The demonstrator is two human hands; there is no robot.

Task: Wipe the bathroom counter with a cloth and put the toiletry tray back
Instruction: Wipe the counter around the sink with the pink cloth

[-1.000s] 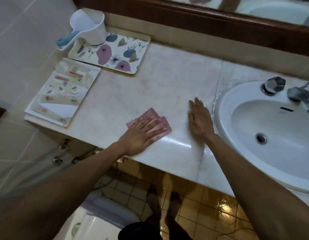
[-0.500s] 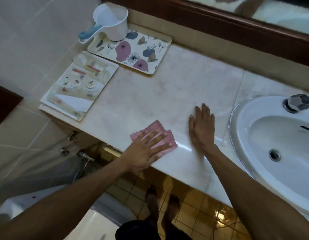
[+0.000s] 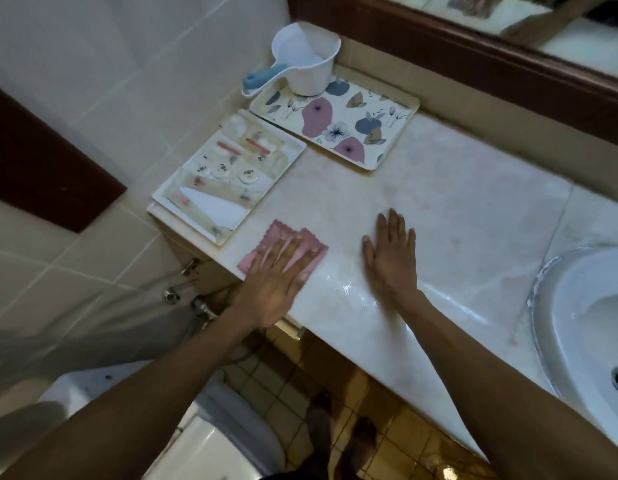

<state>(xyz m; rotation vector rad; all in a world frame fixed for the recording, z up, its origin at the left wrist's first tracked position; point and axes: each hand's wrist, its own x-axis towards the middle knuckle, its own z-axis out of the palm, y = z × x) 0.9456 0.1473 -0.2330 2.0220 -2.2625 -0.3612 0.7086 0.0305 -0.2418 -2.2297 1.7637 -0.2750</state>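
Observation:
A pink cloth lies flat on the pale marble counter near its front edge. My left hand presses down on it with fingers spread, covering most of it. The cloth sits just right of the white toiletry tray, which holds small packets and round items and rests at the counter's left end. My right hand lies flat and empty on the counter, about a hand's width to the right of the cloth. A wet sheen shows on the marble between the hands.
A floral tray stands at the back left with a white scoop on its corner. The white sink is at the right. A dark mirror frame runs along the back. A toilet stands below the counter's left end.
My left hand has slid the pink cloth leftward along the front edge, closer to the toiletry tray. My right hand stays flat on the counter, now farther from the sink.

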